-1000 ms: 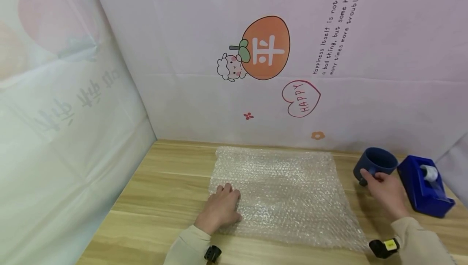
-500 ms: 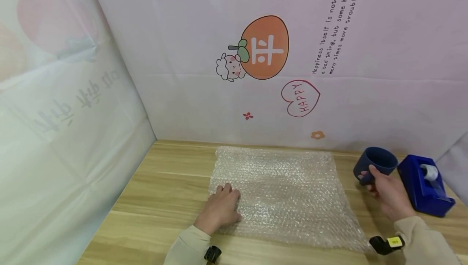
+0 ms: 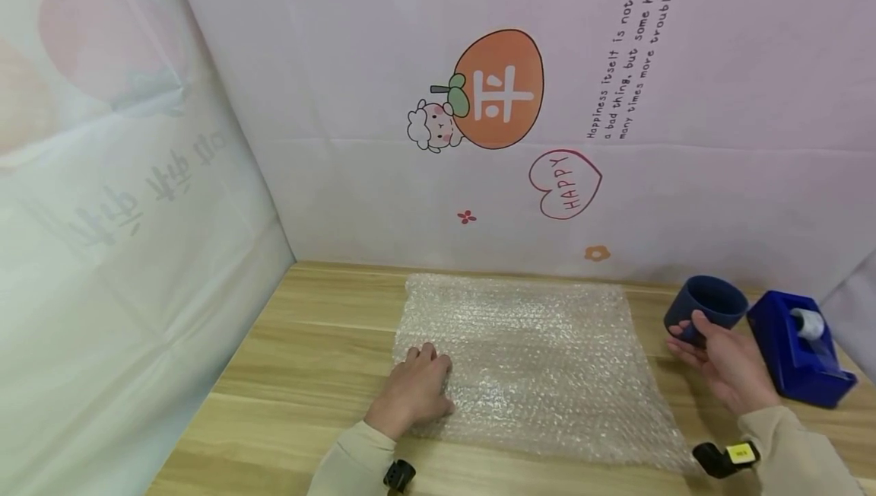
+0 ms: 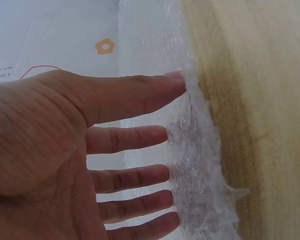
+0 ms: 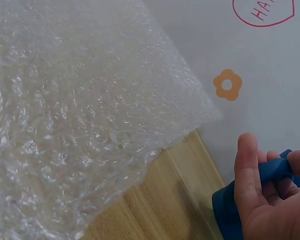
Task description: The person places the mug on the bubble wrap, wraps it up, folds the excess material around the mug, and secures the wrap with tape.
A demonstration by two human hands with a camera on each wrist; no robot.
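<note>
A sheet of bubble wrap (image 3: 541,367) lies flat on the wooden table. My left hand (image 3: 414,389) rests on its left part; in the left wrist view the fingers are spread and nearly straight, their tips touching the bubble wrap (image 4: 195,165). At the right, a dark blue mug (image 3: 683,306) stands upright with its opening facing up. My right hand (image 3: 735,367) holds it by the handle. In the right wrist view the thumb presses the top of the mug's handle (image 5: 274,170), fingers pass behind it, and one finger lies along the mug's side.
A blue tape dispenser (image 3: 787,351) with a roll of clear tape (image 3: 809,324) stands just right of the mug. A printed white sheet (image 3: 369,199) rises behind the table, and another hangs at the left. Bare wood (image 3: 301,374) shows left of the bubble wrap.
The right hand has shifted its hold on the mug's handle: its fingers now reach around the handle's left side, with the thumb on top. The left hand and bubble wrap stay put.
</note>
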